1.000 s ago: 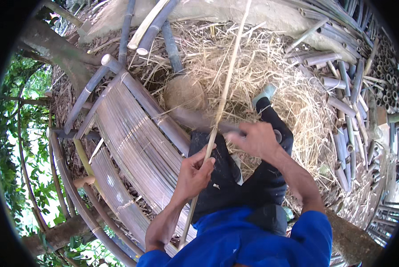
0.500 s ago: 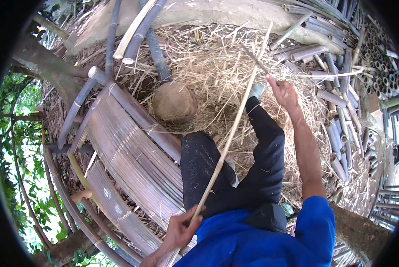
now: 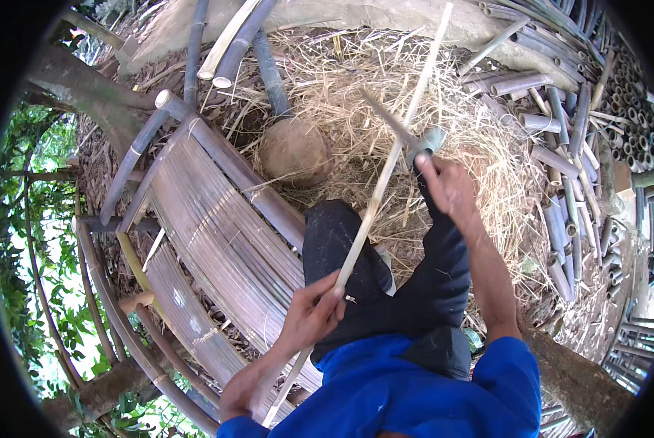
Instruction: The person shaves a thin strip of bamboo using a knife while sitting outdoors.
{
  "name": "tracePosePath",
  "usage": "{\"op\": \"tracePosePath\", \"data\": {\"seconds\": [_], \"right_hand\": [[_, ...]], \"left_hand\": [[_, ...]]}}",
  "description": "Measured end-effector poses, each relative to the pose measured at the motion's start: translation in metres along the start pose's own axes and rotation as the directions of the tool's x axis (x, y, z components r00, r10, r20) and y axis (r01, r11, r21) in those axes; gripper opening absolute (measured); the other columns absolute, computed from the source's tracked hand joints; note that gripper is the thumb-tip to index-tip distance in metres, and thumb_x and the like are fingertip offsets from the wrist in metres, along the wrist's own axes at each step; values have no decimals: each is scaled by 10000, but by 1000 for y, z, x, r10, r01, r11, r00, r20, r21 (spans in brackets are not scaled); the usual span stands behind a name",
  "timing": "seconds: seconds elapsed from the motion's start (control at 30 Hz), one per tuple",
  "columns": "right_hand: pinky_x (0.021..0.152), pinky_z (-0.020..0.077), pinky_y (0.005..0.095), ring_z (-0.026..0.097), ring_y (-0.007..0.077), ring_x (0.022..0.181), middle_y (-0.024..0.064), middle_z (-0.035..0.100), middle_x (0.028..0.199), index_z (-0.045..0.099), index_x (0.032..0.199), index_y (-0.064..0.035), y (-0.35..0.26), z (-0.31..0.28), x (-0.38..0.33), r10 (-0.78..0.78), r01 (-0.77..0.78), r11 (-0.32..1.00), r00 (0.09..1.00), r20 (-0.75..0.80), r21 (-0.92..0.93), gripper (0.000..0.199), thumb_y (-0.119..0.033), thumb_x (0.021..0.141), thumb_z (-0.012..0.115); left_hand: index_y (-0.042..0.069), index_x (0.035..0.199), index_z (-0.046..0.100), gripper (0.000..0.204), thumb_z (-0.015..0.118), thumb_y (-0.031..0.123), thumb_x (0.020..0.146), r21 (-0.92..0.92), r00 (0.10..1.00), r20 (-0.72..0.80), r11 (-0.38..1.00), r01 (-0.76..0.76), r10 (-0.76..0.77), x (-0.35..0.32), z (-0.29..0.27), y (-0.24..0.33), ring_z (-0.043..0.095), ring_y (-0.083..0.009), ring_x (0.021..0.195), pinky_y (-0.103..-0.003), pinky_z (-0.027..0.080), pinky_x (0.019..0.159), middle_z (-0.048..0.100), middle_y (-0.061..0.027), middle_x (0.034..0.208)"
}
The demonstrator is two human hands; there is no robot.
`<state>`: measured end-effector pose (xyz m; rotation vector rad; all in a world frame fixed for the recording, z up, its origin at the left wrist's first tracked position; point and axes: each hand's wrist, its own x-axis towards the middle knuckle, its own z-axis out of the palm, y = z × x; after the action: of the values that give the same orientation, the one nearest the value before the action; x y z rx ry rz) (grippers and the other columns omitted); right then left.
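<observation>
My left hand is closed round a long, pale bamboo strip, gripping it in front of my lap. The strip slants from beside my left forearm up and away to the far right, over the shavings. In my right hand is a knife, its handle mostly hidden by the fingers. The long dark blade points away to the left and crosses the strip just beyond the hand. Whether the edge touches the strip, I cannot tell.
On my left stands a slatted bamboo bench. A round wood block rests ahead of my knees. Pale shavings cover the ground. Cut bamboo poles lie along the right, near stacked bamboo tubes.
My left hand has moved forward with the strip, whose far end reaches farther away. My right hand has drawn back toward me with the knife.
</observation>
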<state>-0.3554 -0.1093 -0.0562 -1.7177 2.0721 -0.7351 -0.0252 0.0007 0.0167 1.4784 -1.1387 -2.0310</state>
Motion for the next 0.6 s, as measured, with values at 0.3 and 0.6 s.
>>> {"op": "tracePosePath", "data": {"seconds": [0.3,0.6], "right_hand": [[587,550,456,692,364,632,143,667,646,708,777,-71,-61,20,-86,-312,310,950,934,172,39,612,-671,873,632],[573,548,476,676,382,589,189,634,582,750,821,-32,-58,4,-57,-318,364,921,910,267,-142,718,-706,929,527]], "left_hand": [[79,1417,564,370,481,231,1089,-215,1000,7,977,1,0,38,8,19,398,-58,415,-227,284,369,500,-6,629],[58,1369,595,349,515,231,1077,-98,999,2,995,-32,32,6,3,13,398,-48,411,-218,286,377,482,22,597]]}}
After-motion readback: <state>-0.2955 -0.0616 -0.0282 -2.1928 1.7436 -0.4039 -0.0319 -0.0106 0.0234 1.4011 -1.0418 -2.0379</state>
